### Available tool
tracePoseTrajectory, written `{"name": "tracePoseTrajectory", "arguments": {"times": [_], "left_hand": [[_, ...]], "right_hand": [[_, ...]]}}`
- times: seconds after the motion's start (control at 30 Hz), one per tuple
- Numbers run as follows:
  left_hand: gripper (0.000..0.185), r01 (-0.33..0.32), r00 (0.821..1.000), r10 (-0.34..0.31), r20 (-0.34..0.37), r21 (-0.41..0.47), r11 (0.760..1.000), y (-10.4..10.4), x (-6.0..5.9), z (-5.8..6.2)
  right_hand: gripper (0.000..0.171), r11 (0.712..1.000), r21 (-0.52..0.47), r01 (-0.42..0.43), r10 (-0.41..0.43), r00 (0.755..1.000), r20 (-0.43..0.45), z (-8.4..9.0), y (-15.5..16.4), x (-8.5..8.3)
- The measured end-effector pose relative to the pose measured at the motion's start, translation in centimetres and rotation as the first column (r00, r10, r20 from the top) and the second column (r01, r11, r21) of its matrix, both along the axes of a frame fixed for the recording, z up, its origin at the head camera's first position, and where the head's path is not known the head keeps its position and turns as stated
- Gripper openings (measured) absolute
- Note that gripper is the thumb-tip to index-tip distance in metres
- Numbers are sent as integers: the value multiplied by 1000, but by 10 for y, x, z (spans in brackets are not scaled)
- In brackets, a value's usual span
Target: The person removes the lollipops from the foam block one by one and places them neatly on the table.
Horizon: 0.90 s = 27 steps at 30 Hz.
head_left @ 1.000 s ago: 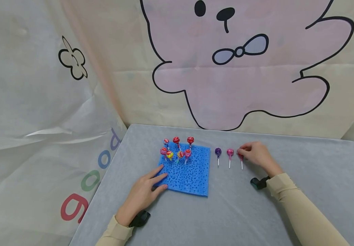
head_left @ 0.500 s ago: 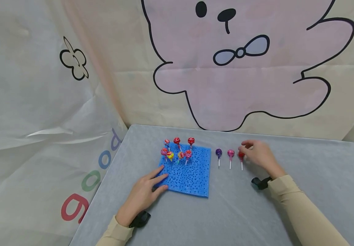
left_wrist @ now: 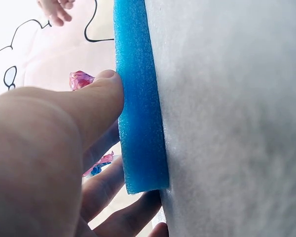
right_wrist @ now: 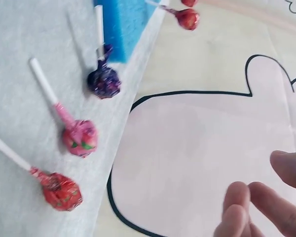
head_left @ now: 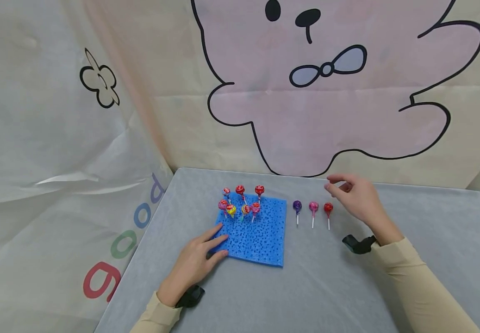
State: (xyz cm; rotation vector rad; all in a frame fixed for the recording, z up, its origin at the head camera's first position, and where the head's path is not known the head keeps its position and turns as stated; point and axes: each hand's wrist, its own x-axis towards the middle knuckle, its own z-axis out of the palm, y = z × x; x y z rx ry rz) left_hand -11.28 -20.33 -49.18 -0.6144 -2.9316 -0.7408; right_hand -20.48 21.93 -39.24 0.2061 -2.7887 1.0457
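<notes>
Head view: the left hand (head_left: 194,262) lies flat on the counter (head_left: 319,286), straight fingers resting on the near left corner of the foam (head_left: 260,236); seven lollipops stand in the foam's far left part, its near and right parts bare; three more lie in a row just right of the foam, purple lolly (head_left: 297,206), pink lolly (head_left: 313,207), red lolly (head_left: 328,208), sticks toward the person; the right hand (head_left: 354,194) hangs above and just right of the red one, grip loose and holding nothing; wide bare counter lies right of it and in front of the foam, the backdrop (head_left: 327,106) close behind.

Left wrist view: only here the foam's thick side edge (left_wrist: 140,98) shows, thumb (left_wrist: 96,98) pressed flat on it, fingers spread over the corner, counter bare beside it.

Right wrist view: the three lollies (right_wrist: 61,190) lie apart, not touching; the fingertips (right_wrist: 237,197) hang relaxed, clear of them; the foam's corner (right_wrist: 123,24) sits just past the purple one.
</notes>
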Motion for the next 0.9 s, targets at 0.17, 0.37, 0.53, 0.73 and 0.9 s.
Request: {"name": "tracePoseTrajectory", "arguments": {"times": [0.17,0.37,0.53,0.73,0.9], "left_hand": [[49,-2,1000,2,1,0,1000,0,0,-1],[50,2,1000,-2,-2,-4,1000,-1,0,-1],[49,10,1000,-10,-12,5,1000,-1,-1,-1],[48,19,1000,-19,-25,11,1000,-1,-1,-1],[48,18,999,-18,-27,16,1000,-1,0,0]], "right_hand": [[37,999,-35,-22,20,999,-39,2,-3,2],[32,999,-29,-43,41,997,-66,-4,-6,0],[29,998,-18,-63,61,996,-67,-10,-10,-2],[31,997,-2,-82,82,996,-30,-17,-20,-1],[29,994,16,-105,105,994,-25,-25,-30,1]]}}
